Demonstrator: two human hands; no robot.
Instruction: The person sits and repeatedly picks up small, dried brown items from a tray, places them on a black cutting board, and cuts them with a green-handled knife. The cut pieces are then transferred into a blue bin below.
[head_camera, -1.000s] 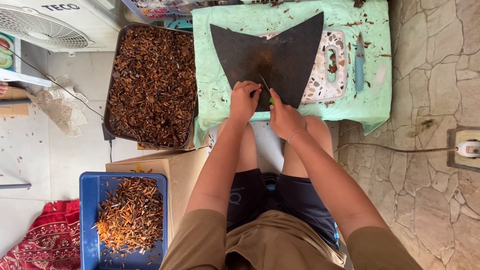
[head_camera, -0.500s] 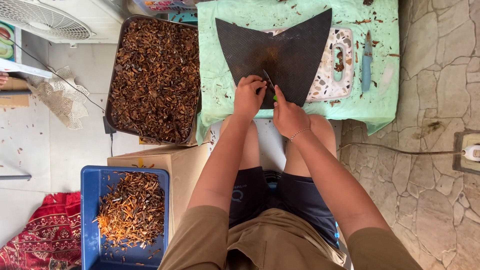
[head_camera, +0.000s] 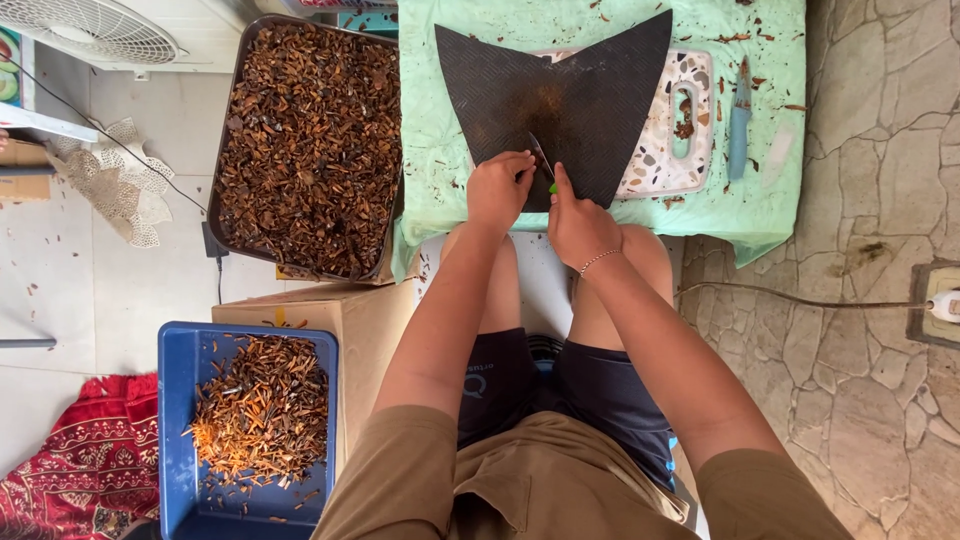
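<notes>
While pressed together at the mat's (head_camera: 560, 100) 6 o'clock edge: left hand (head_camera: 497, 192) pinching something small, unclear what; right hand (head_camera: 578, 225) clamped on knife (head_camera: 543, 158), blade running toward 11 o'clock, touching left fingertips.

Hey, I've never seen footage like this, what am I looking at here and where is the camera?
The camera sits on a person's head and looks straight down, so you see their own arms, lap and knees. There is no machine, just two bare hands. Both work on a dark, ridged mat lying on a table with a green cloth. The right hand holds a small knife with a green handle; the left hand pinches something too small to make out. A blue-handled tool lies further right. Left of the table, a metal tray holds brown dried pieces, and a blue tub holds orange-brown strips.
</notes>
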